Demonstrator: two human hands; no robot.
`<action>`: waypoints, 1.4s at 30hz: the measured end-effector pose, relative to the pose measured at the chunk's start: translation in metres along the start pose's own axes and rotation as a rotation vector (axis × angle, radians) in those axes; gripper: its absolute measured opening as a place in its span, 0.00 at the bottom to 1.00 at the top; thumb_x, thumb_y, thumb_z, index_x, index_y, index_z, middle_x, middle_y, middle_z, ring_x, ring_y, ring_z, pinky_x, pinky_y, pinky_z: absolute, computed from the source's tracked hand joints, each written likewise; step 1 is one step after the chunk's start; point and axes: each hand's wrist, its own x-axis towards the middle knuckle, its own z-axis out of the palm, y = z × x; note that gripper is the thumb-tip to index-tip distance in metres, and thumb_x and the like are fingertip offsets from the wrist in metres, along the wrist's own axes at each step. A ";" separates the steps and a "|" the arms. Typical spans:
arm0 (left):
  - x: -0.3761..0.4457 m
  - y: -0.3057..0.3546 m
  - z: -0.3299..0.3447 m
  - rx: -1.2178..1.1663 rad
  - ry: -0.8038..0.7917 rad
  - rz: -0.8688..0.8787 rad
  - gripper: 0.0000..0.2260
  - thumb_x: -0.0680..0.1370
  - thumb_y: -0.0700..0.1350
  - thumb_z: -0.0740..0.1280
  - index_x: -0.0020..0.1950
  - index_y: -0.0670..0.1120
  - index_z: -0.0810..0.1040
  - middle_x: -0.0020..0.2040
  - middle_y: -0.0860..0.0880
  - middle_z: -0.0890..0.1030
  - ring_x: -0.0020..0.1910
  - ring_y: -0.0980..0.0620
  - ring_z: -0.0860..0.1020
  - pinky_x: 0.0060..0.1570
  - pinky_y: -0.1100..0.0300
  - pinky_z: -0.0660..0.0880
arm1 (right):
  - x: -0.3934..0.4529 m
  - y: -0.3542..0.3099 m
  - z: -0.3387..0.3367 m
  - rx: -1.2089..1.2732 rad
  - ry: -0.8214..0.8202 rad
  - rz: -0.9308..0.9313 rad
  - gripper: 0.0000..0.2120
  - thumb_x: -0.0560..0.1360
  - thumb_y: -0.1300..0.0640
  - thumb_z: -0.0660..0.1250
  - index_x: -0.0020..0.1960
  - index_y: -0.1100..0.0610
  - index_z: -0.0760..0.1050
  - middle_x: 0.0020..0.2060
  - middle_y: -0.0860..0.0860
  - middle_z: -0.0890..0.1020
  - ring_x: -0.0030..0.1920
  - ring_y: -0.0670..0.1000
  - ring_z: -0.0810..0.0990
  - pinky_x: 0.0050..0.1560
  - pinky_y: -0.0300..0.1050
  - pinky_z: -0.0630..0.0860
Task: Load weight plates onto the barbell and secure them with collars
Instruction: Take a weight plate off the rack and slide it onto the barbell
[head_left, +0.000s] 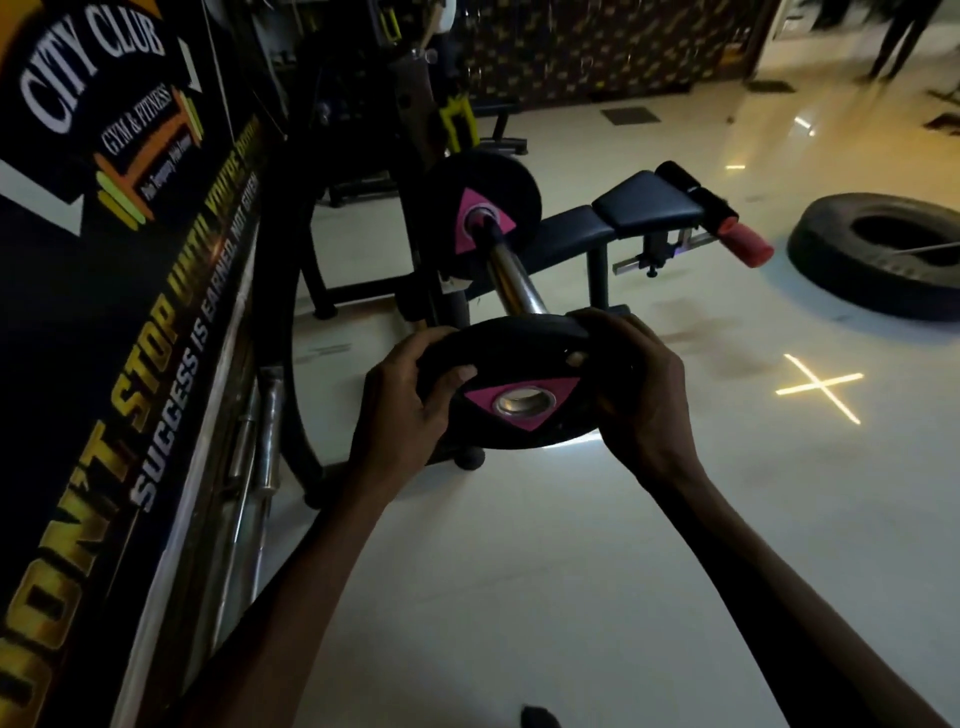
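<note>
A black weight plate (519, 358) with a pink triangle around its steel-lined hole sits at the near end of the chrome barbell sleeve (511, 283). My left hand (405, 410) grips its left rim, thumb on the face. My right hand (641, 384) grips its right rim, fingers curled over the edge. Farther along the sleeve a second black plate (483, 208) with the same pink triangle is on the bar. The sleeve's tip is hidden behind the held plate. No collar is in view.
A black bench (639, 208) with red-tipped rollers stands behind the bar. A large tyre (878, 260) lies on the pale floor at right. Spare bars (257, 447) lie along the banner wall (104, 260) at left. A person's legs (893, 41) stand far right.
</note>
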 end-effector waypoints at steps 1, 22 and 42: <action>0.006 0.002 0.007 -0.002 0.003 0.007 0.13 0.80 0.48 0.72 0.64 0.46 0.81 0.54 0.59 0.83 0.55 0.74 0.77 0.51 0.79 0.70 | 0.007 0.006 -0.005 -0.009 -0.002 -0.002 0.21 0.73 0.48 0.67 0.63 0.56 0.80 0.55 0.48 0.83 0.54 0.47 0.82 0.55 0.33 0.77; 0.074 -0.006 0.057 0.038 0.071 -0.037 0.16 0.81 0.46 0.71 0.68 0.43 0.80 0.62 0.48 0.84 0.62 0.54 0.80 0.57 0.76 0.72 | 0.091 0.083 0.005 0.019 -0.016 -0.032 0.17 0.77 0.64 0.71 0.66 0.58 0.79 0.58 0.50 0.82 0.56 0.44 0.81 0.58 0.39 0.78; 0.219 -0.132 0.118 0.783 0.258 0.339 0.40 0.84 0.59 0.63 0.85 0.41 0.46 0.85 0.41 0.49 0.85 0.43 0.48 0.83 0.48 0.48 | 0.233 0.192 0.116 -0.235 -0.081 -0.409 0.37 0.84 0.48 0.64 0.83 0.62 0.50 0.83 0.61 0.53 0.84 0.61 0.50 0.79 0.66 0.58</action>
